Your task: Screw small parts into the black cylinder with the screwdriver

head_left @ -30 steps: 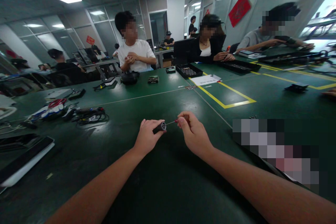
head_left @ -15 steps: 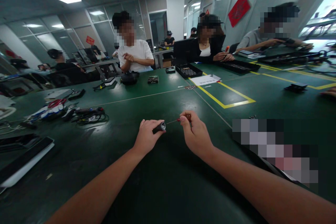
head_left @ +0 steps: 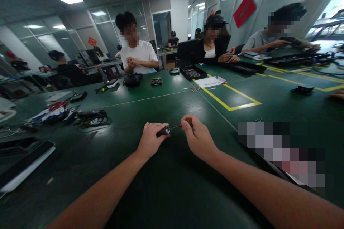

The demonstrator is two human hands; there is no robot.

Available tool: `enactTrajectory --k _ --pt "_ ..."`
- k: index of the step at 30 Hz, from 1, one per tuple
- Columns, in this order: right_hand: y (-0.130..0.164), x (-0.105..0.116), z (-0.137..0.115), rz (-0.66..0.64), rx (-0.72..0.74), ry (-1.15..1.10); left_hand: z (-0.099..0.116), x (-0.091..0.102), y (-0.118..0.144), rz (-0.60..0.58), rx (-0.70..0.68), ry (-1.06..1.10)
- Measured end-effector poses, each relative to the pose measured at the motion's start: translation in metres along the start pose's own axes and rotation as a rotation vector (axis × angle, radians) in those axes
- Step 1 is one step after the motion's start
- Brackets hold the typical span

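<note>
Head view: near the bench's [head_left: 172, 193] front edge the left hand [head_left: 150, 141] is clamped around a dark cylindrical handle [head_left: 162, 130] — its metal end faces right. The right hand [head_left: 197, 137] pinches a thin red-tipped rod [head_left: 177, 126], grip closed on it, just beside that end. A cable bundle [head_left: 91, 118] lies well apart, toward the left edge.
</note>
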State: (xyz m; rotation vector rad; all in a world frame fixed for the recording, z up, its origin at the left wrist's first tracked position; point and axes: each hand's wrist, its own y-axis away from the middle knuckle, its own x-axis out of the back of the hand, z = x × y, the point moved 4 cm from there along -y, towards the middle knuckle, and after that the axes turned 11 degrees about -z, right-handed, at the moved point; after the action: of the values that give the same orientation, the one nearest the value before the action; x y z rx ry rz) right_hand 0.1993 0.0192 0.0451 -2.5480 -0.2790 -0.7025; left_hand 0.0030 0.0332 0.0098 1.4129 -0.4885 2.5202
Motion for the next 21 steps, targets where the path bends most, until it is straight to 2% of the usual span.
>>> enactTrajectory --k 21 --pt "-0.0004 0.0002 0.0038 -0.017 -0.048 -0.055 0.0018 0.0015 0.0007 0.005 0.017 0.011"
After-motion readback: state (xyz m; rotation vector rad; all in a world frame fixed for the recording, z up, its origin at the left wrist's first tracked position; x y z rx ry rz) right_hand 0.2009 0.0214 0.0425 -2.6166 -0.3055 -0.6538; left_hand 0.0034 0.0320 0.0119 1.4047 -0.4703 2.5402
